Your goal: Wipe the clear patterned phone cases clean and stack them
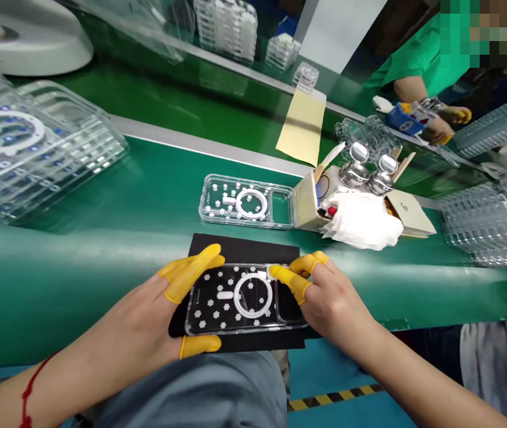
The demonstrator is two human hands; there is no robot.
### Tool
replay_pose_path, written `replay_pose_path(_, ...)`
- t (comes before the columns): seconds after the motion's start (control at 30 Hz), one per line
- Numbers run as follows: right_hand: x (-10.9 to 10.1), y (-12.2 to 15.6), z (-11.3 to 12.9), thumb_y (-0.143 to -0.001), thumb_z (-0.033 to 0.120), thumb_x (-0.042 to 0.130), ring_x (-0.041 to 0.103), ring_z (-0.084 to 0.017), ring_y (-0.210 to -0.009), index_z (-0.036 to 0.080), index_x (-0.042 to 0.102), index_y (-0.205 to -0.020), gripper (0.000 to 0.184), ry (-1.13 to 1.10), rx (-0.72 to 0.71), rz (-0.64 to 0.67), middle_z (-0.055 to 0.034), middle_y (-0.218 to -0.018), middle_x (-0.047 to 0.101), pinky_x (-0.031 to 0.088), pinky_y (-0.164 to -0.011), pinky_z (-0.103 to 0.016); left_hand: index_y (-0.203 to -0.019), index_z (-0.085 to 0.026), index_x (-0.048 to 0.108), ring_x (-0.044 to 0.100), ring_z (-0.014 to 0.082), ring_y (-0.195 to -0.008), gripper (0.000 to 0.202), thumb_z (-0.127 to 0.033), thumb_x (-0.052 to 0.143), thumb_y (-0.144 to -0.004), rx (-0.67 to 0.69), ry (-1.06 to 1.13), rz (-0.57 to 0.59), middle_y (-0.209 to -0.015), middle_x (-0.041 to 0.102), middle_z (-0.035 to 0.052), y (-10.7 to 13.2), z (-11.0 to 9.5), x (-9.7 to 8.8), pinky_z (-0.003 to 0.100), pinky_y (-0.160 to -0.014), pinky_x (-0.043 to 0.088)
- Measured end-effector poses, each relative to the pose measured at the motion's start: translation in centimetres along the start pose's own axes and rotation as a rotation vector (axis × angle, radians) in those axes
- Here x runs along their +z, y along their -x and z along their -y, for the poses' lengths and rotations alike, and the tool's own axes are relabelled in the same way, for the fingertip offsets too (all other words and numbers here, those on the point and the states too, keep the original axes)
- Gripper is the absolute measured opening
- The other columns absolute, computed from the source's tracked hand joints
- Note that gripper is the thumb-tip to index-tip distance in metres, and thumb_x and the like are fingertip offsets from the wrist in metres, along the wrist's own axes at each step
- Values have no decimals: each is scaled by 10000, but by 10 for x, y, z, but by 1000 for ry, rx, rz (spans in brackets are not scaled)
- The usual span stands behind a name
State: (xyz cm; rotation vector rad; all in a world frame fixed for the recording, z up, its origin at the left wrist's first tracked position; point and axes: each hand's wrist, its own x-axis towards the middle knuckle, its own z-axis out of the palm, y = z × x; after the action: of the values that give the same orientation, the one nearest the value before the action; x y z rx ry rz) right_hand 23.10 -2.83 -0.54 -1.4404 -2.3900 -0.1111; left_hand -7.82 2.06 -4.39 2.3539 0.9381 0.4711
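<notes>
Clear plastic phone case [246, 321], white flower print [198, 313]

Left hand [135, 318], right hand [336, 303], both palm-down

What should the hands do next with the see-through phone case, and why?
I think the right hand should gently lift the small white tab beside the ring, because its yellow-covered fingertip is already right there. The left hand seems to be steadying the clear phone case on the black sheet, so the case probably won't slide.
</notes>
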Motion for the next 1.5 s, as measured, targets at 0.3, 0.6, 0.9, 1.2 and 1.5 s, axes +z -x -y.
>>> replay_pose_path(0.3,-10,8,4,-1062,87,493,609,-212,-808,164,761,-1247,335,-214,-76,95,-88,-935,710,558,-683,-338,-1654,-393,234,575,375,-1432,848,-595,690,-969,-15,-9,33,-1657,497,58,-2,-1,-3,528,-1185,504)
replay_pose_path(0.6,-33,1,5,-1123,149,426,639,-194,-842,209,773,-1211,363,-327,-187,297,-58,-938,732,570,-790,-324,-1651,-380,211,546,363,-1456,826,-541,685,-995,-18,-8,56,-1660,481,55,-2,-4,-7,516,-1214,475)
replay_pose_path(0.9,-49,27,-9,-989,153,710,736,-196,-908,301,817,-1141,238,-494,360,-247,-39,-1004,765,603,-781,-309,-1617,-256,298,727,296,-1242,683,-526,567,-1050,103,-123,-25,-1466,669,106,-15,-18,-26,391,-1036,607)
replay_pose_path(1.2,-12,-22,-1,-814,419,901,660,-150,-563,268,849,-883,174,-1246,867,-347,4,-714,758,559,-579,-301,-1551,-198,412,615,436,-1286,898,-616,808,-862,26,-256,-29,-1415,643,181,-44,-20,-26,613,-1030,571)
replay_pose_path(1.5,22,-22,65,-1113,111,374,663,-201,-1026,148,764,-1197,401,-254,-119,-145,-47,-1025,801,496,-886,-345,-1692,-271,101,529,350,-1479,1073,-543,791,-916,69,-79,-14,-1623,511,171,-4,-6,-11,501,-1218,488)
